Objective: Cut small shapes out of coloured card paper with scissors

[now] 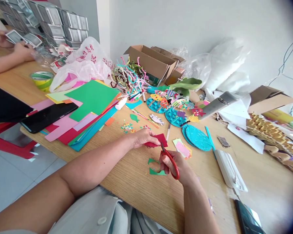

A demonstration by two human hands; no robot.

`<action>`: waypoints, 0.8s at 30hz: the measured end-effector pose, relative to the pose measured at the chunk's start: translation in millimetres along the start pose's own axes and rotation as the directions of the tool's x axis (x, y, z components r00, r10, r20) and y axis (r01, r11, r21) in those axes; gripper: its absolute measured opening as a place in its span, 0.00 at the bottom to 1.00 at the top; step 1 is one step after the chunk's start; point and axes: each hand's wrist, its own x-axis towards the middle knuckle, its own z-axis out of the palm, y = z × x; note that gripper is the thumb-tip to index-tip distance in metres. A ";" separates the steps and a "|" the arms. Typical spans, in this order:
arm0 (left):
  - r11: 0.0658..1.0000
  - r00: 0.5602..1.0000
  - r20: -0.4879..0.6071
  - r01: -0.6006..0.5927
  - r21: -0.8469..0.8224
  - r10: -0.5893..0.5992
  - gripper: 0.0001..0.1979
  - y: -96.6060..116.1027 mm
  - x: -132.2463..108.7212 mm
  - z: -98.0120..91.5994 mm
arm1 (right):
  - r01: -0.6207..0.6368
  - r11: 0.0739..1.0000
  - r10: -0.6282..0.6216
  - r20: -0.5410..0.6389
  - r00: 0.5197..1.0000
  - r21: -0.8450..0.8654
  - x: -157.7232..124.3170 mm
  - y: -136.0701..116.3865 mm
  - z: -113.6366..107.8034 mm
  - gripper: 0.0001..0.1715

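Note:
Between thumb and fingers, my left hand (144, 137) pinches a small piece of red paper (163, 138). My right hand (174, 162) is closed round the red handles of a pair of scissors (173, 164). The scissor blades point away from me and meet the near edge of the red paper. Beneath the right hand lie green paper offcuts (156, 172). A cut green paper fish (134, 117) rests beyond my left hand, near a scatter of tiny coloured paper bits (127, 127). Small pastel paper pieces (182, 148) lie to the right.
Stacked coloured paper (95, 97) and a black phone (48, 115) lie left. Blue discs (197, 137), paper fish (163, 103), pipe cleaners (129, 78) and a cardboard box (151, 61) stand further back. A white power strip (229, 170) is right. Another person's hands (23, 51) hold cards at far left.

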 end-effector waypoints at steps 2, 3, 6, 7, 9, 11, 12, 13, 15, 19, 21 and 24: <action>1.000 1.000 0.002 0.004 -0.004 -0.004 0.09 0.0 0.2 0.1 | -0.010 1.000 0.010 -0.002 1.000 -0.004 0.4 -0.2 0.1 0.28; 1.000 1.000 0.001 0.007 -0.008 -0.007 0.10 -0.1 0.3 0.1 | -0.019 1.000 0.019 -0.004 1.000 -0.007 0.5 -0.4 0.2 0.28; 1.000 1.000 -0.003 0.017 -0.026 -0.017 0.12 -0.5 0.6 0.2 | -0.035 0.999 0.034 -0.011 0.999 -0.014 0.8 -1.1 0.3 0.30; 0.999 1.000 -0.008 0.019 -0.030 -0.019 0.13 -0.6 0.7 0.2 | -0.035 0.999 0.035 -0.012 0.999 -0.014 0.8 -1.3 0.3 0.31; 0.999 0.999 -0.023 0.022 -0.034 -0.023 0.15 -0.8 0.9 -0.2 | -0.034 0.999 0.034 -0.014 0.999 -0.015 0.6 -1.6 0.2 0.33; 0.999 0.999 -0.040 0.016 -0.043 -0.018 0.15 -1.0 1.2 -0.9 | -0.037 0.999 0.037 -0.016 0.999 -0.016 0.3 -1.7 0.2 0.34; 0.999 0.999 -0.046 0.009 -0.053 -0.012 0.15 -1.1 1.4 -1.3 | -0.041 0.999 0.040 -0.019 0.999 -0.017 0.2 -1.7 0.2 0.34; 0.998 0.999 -0.049 0.001 -0.066 -0.005 0.15 -1.2 1.6 -1.7 | -0.044 0.999 0.044 -0.021 0.999 -0.018 0.2 -1.7 0.3 0.35; 0.996 0.999 -0.052 -0.011 -0.091 0.007 0.14 -1.3 1.9 -2.1 | -0.044 0.999 0.044 -0.022 0.999 -0.021 0.5 -1.6 0.3 0.35; 0.994 0.997 -0.069 -0.022 -0.108 0.014 0.14 -1.2 1.9 -1.5 | -0.034 0.999 0.034 -0.018 0.999 -0.010 1.6 -0.1 -0.1 0.35; 0.994 0.997 -0.073 -0.018 -0.108 0.010 0.14 -1.2 1.9 -1.0 | -0.036 0.999 0.036 -0.016 0.999 -0.002 1.7 0.7 -0.4 0.35; 0.995 0.997 -0.077 -0.014 -0.096 0.006 0.14 -1.3 2.2 -0.6 | -0.025 1.000 0.025 -0.009 1.000 0.000 1.2 1.5 -0.4 0.34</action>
